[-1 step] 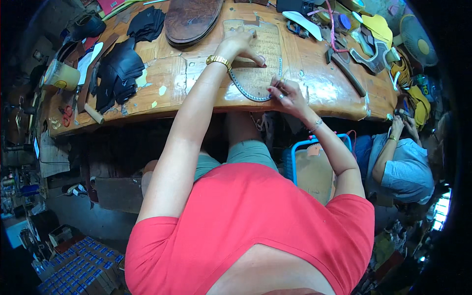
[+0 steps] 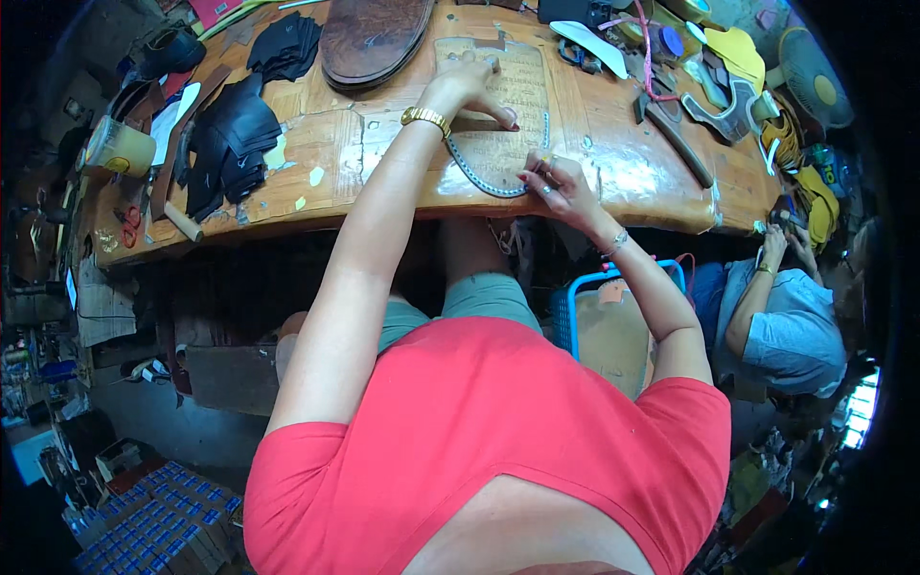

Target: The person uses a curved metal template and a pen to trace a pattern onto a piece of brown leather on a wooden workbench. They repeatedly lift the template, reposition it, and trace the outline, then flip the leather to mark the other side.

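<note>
A tan panel with a rounded near end lies on the wooden table, covered in handwriting. A dark strip dotted with pale marks curves along its near edge and partly up its right side. My left hand rests on the panel with fingers and thumb spread, holding nothing. At the near right curve of the strip is my right hand, its fingers bent in a pinch. Whatever is between those fingertips is too small to make out.
A brown oval stack stands beyond my left forearm, with black leather pieces farther left. A hammer lies right of my hands. Red scissors sit at the left edge. A blue basket and another person are below right.
The fingers of my right hand have shifted very slightly at the strip. My left hand stays in place on the panel.
</note>
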Demonstrator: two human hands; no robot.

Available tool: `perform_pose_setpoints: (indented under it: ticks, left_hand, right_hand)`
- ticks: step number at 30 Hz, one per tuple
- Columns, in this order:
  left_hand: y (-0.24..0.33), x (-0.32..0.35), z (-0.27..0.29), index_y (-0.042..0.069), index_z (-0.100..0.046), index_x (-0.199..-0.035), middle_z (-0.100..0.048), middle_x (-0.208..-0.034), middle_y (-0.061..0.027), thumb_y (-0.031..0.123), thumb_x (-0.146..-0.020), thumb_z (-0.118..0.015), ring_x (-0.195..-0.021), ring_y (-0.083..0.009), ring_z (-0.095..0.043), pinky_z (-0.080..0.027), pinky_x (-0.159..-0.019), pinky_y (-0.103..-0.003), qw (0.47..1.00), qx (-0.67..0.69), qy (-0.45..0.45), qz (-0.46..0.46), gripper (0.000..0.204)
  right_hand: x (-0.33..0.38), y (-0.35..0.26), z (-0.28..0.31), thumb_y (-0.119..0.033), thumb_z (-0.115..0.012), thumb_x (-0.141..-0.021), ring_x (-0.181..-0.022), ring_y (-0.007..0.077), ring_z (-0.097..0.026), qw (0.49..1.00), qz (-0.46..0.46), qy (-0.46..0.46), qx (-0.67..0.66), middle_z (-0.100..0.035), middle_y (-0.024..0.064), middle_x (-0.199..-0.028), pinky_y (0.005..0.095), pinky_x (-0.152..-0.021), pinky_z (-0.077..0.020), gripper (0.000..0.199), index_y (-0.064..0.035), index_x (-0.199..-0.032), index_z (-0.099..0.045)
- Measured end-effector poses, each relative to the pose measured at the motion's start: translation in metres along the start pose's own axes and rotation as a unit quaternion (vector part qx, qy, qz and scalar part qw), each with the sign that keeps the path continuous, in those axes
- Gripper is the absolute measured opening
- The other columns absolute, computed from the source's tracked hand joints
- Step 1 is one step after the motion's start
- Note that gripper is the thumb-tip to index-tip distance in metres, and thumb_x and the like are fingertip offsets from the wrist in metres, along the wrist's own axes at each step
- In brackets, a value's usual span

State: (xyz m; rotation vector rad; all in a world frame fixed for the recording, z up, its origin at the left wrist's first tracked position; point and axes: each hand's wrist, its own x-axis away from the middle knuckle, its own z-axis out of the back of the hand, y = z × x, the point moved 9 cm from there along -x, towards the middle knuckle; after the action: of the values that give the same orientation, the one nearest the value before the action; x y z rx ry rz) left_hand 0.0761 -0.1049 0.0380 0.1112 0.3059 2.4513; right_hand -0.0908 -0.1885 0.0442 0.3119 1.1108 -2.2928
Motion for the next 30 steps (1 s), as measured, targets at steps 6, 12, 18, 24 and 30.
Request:
perform_pose_setpoints:
  ticks: [6,12,18,24,30]
  left_hand:
    - [-0.002,-0.002,-0.002,0.015,-0.052,-0.130,-0.049,-0.131,-0.0191,0.078,-0.037,-0.072,-0.122,-0.0332,-0.048,-0.024,-0.109,-0.052,1.000,-0.016,0.021,0.003,0.114]
    - [-0.002,-0.002,0.000,0.015,-0.052,-0.130,-0.049,-0.131,-0.0195,0.077,-0.037,-0.074,-0.122,-0.0329,-0.048,-0.034,-0.105,-0.046,1.000,-0.014,0.021,0.007,0.114]
    - [0.000,0.000,0.001,0.015,-0.051,-0.130,-0.048,-0.132,-0.0202,0.075,-0.038,-0.075,-0.122,-0.0344,-0.049,-0.038,-0.102,-0.044,1.000,-0.012,0.019,0.004,0.113]
    - [0.000,0.001,0.002,0.015,-0.051,-0.130,-0.048,-0.132,-0.0204,0.076,-0.037,-0.075,-0.120,-0.0350,-0.050,-0.040,-0.100,-0.043,1.000,-0.011,0.012,0.013,0.113]
    - [0.000,0.001,0.003,0.015,-0.052,-0.129,-0.049,-0.129,-0.0209,0.077,-0.038,-0.074,-0.118,-0.0351,-0.051,-0.041,-0.099,-0.043,1.000,-0.016,0.020,0.004,0.113]
  right_hand:
    - [0.002,0.033,-0.003,-0.013,-0.059,-0.091,-0.058,0.0138,-0.052,0.966,-0.180,0.008,-0.185,-0.056,0.0047,-0.065,0.0287,-0.055,-0.0405,0.020,0.0033,-0.080,-0.058]
    - [-0.003,0.011,-0.008,-0.016,-0.060,-0.091,-0.061,0.0104,-0.050,0.999,-0.020,-0.028,-0.027,-0.055,0.0040,-0.064,0.0275,-0.056,-0.0406,0.020,0.0018,-0.083,-0.060]
    - [-0.003,0.019,-0.011,-0.017,-0.059,-0.092,-0.062,0.0105,-0.053,0.987,-0.093,-0.030,-0.125,-0.057,0.0038,-0.065,0.0281,-0.057,-0.0424,0.020,0.0020,-0.084,-0.061]
    - [-0.001,0.034,-0.018,-0.018,-0.062,-0.089,-0.058,0.0198,-0.057,0.965,-0.173,-0.040,-0.195,-0.056,0.0129,-0.064,0.0308,-0.055,-0.0419,0.019,0.0004,-0.085,-0.061]
    - [-0.011,0.001,-0.020,-0.012,-0.060,-0.090,-0.061,0.0132,-0.056,0.997,-0.018,-0.041,-0.068,-0.057,0.0090,-0.065,0.0296,-0.056,-0.0439,0.017,0.0023,-0.082,-0.060]
